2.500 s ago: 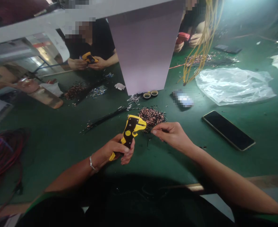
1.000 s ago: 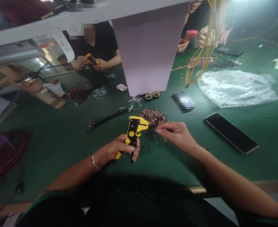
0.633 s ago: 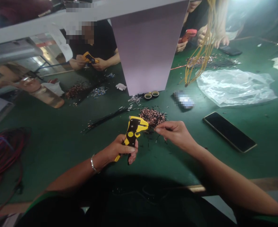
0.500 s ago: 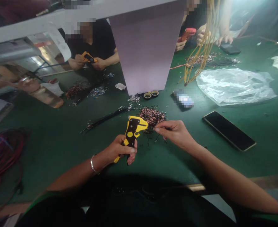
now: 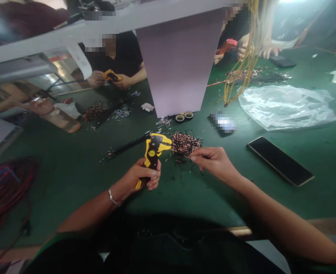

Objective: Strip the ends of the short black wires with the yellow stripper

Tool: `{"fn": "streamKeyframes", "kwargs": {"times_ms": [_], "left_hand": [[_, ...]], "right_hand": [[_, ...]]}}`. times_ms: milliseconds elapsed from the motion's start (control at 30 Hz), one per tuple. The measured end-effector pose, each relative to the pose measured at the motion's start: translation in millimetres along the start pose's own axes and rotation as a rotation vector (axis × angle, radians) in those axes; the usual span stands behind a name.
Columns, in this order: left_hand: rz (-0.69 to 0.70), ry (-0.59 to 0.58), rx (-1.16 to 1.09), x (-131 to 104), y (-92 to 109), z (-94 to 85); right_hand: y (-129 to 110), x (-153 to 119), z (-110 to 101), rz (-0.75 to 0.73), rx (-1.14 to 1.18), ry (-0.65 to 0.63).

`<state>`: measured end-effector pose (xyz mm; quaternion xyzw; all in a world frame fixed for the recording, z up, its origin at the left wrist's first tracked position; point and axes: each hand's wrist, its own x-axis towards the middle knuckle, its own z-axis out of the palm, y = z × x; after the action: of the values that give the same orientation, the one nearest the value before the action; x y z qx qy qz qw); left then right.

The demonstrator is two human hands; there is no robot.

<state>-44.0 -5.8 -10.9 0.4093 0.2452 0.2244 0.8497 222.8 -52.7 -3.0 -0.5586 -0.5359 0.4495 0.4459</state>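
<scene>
My left hand [image 5: 150, 174] is wrapped round the handles of a yellow-and-black wire stripper [image 5: 153, 150], its jaws pointing right. To the right, my right hand [image 5: 210, 159] is closed in a pinch on a thin short wire [image 5: 188, 156], of which only a small tip shows. Between the stripper's jaws and my right fingers lies a heap of short black wires with bare copper ends [image 5: 186, 142]. A bundle of longer black wires [image 5: 125, 146] rests on the green table, left of the stripper.
Two tape rolls [image 5: 184, 117] stand by a white panel [image 5: 179, 68]. A phone [image 5: 280, 161] and a clear plastic bag [image 5: 287, 106] lie at right. Red cable coils [image 5: 8, 194] and a bottle [image 5: 62, 118] are at left. Across the table, a co-worker's hands hold another yellow tool [image 5: 112, 75].
My left hand has drawn the wire stripper left and slightly up, away from my right fingers, so the gap between them is wider. The view has shifted slightly.
</scene>
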Motion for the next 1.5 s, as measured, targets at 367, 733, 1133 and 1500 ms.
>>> {"fn": "streamKeyframes", "kwargs": {"times_ms": [367, 733, 1133, 1500], "left_hand": [[0.004, -0.052, 0.020, 5, 4, -4.9], [-0.018, -0.165, 0.045, 5, 0, -6.6], [-0.047, -0.148, 0.241, 2, 1, -9.4], [0.001, -0.189, 0.063, 4, 5, -12.1]], "right_hand": [[-4, -7, 5, -0.082, -0.076, 0.050], [-4, -11, 8, -0.198, -0.234, 0.129], [-2, -11, 12, -0.234, -0.298, 0.107], [3, -2, 6, -0.169, -0.274, 0.184]]}}
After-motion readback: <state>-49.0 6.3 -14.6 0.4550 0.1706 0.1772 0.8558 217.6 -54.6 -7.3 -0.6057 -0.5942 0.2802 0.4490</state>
